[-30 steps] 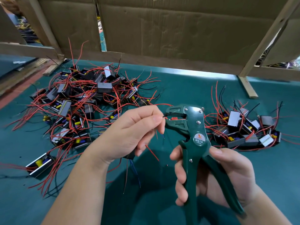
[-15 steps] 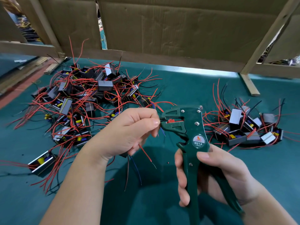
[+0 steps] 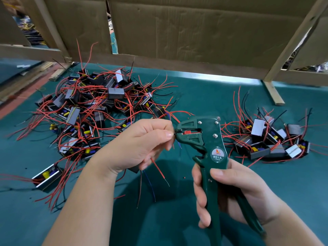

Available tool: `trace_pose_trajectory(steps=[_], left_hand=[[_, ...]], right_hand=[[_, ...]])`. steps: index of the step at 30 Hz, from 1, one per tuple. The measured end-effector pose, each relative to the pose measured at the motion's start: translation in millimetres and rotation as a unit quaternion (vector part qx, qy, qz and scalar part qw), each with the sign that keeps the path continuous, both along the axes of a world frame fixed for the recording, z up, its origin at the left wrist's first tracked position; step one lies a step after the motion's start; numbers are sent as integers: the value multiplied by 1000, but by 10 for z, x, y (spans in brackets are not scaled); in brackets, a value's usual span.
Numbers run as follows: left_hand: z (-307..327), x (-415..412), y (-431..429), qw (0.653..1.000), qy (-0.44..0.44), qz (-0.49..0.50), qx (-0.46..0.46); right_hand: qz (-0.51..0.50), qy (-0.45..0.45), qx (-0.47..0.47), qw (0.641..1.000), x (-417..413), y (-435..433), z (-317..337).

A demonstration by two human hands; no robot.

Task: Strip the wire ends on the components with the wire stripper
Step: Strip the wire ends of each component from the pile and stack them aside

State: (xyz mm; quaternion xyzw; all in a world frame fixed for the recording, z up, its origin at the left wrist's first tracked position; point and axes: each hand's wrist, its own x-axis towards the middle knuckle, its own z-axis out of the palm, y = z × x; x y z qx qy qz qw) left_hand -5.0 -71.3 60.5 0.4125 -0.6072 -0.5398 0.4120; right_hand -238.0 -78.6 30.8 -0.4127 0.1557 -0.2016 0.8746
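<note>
Your left hand (image 3: 140, 148) grip: pinched on thin black wire (image 3: 174, 133), end fed into wire stripper (image 3: 211, 139) mouth, above surface (image 3: 204, 96). Right hand (image 3: 236, 192) wrapped round handles. Wire limp, light, likely kinks; pinch close to tip.

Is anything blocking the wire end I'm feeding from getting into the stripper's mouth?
Nothing visible. The left hand pinches a black wire whose end reaches the mouth of the wire stripper, held by the right hand. The loose red wire hangs below the hand, apart from the head.
</note>
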Motion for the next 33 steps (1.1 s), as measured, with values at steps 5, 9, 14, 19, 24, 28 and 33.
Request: trace_pose_trajectory(steps=[5,9,14,19,24,28,33], left_hand=[[-14,-5,-18,1000,-26,12,0],[-7,-14,-11,1000,-19,10,0],[-11,-13,-10,1000,-10,2,2],[-54,-8,-73,996,-55,74,18],[-99,-50,-93,993,-92,64,29],[-69,-19,-88,996,-40,69,34],[-75,-112,-83,996,-61,46,39]], right_hand=[[1,50,-23,998,11,-9,59],[0,30,-23,999,49,-18,67],[-6,51,-27,998,80,16,78],[-110,87,-12,990,224,128,58],[-187,97,31,977,284,124,75],[-220,-29,56,973,189,2,85],[-236,-26,6,971,94,-70,84]])
